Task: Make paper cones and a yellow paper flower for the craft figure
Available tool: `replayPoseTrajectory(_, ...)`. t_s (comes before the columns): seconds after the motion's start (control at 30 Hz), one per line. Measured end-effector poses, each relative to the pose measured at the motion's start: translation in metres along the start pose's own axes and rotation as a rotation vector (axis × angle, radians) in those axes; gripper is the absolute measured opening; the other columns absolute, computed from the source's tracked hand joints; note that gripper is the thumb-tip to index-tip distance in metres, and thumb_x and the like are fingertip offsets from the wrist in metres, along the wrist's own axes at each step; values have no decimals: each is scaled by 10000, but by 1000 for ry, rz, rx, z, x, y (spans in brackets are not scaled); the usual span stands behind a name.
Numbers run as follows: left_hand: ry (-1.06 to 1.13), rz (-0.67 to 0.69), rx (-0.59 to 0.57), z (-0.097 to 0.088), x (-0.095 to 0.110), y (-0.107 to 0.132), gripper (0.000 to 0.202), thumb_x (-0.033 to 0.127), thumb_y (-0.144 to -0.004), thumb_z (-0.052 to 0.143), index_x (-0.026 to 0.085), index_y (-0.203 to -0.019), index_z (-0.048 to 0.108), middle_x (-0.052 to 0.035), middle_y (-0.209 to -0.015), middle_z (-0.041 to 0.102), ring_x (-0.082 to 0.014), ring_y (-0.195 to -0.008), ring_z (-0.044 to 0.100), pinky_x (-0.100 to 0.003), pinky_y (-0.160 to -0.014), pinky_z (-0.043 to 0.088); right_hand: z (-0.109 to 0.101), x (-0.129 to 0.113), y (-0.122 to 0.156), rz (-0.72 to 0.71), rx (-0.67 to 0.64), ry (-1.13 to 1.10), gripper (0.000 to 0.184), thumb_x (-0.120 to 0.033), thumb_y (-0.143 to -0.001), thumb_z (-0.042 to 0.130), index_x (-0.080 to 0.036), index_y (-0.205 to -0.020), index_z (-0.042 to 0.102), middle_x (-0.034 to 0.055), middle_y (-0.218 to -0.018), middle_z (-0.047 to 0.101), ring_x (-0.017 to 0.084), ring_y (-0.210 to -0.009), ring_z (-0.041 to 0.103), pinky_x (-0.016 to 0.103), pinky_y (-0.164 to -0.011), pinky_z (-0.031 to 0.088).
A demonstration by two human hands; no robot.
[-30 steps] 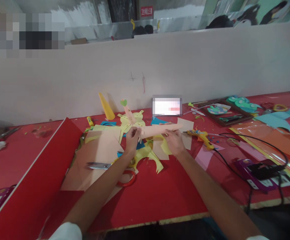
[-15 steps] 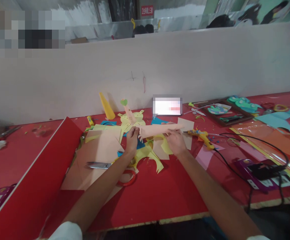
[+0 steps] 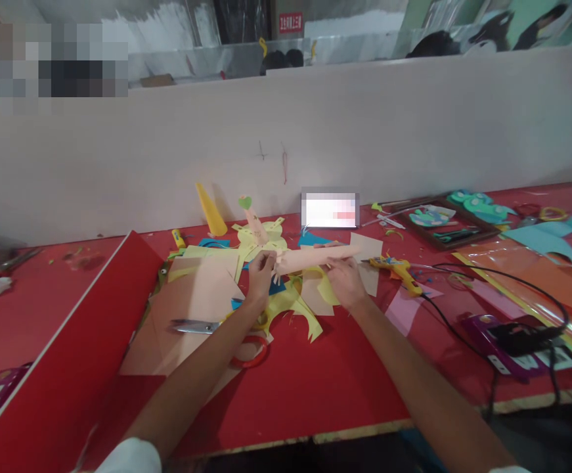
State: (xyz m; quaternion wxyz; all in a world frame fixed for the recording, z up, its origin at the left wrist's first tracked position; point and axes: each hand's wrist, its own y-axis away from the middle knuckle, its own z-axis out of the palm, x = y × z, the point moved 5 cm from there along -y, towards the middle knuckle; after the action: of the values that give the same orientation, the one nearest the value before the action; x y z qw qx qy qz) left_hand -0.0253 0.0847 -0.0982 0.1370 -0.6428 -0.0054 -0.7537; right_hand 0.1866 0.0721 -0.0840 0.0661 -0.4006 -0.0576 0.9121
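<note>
A pale peach paper cone (image 3: 315, 258) lies almost level between my hands above the table. Its wide left end has a fringe of cut tabs, several of them bent outward. My left hand (image 3: 263, 272) pinches the fringed end with thumb and fingers. Around the narrower right part, my right hand (image 3: 345, 279) is closed, its fingers partly behind the paper. Yellow paper scraps (image 3: 293, 309) lie below the cone. Scissors (image 3: 197, 326) with a red handle loop rest on peach sheets (image 3: 167, 335), partly covered by my left forearm.
A yellow cone (image 3: 211, 210) stands at the back beside a yellow paper piece bearing a peach cone. A blurred screen (image 3: 330, 210) leans against the white board (image 3: 167, 151). At right are a corded yellow glue gun (image 3: 398, 270), a purple box (image 3: 492, 341) and a framed tray (image 3: 443, 240).
Tabs on the cone's left end now stick out more, and the cone has turned slightly. Both hands keep hold of it in nearly the same place.
</note>
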Motion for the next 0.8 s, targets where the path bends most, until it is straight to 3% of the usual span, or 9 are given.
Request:
replayPoseTrajectory(0.43, 19, -5, -9, 1, -1, 0, 344, 497, -824, 756, 193, -750, 612, 27, -699, 497, -118, -659, 441, -233, -612, 366, -3, 3, 1, -6, -1, 24, 433, -178, -712, 793, -346, -1085, 651, -27, -1145, 792, 215, -1167, 705, 376, -970, 552)
replayPoseTrajectory(0.8, 12, 8, 8, 2, 2, 0, 325, 485, -838, 760, 194, -761, 637, 21, -708, 528, -126, -676, 475, -235, -624, 393, 2, 0, 3, 15, -4, 26, 376, -177, -695, 803, -337, -999, 649, -30, -1084, 791, 214, -1218, 675, 381, -1006, 531)
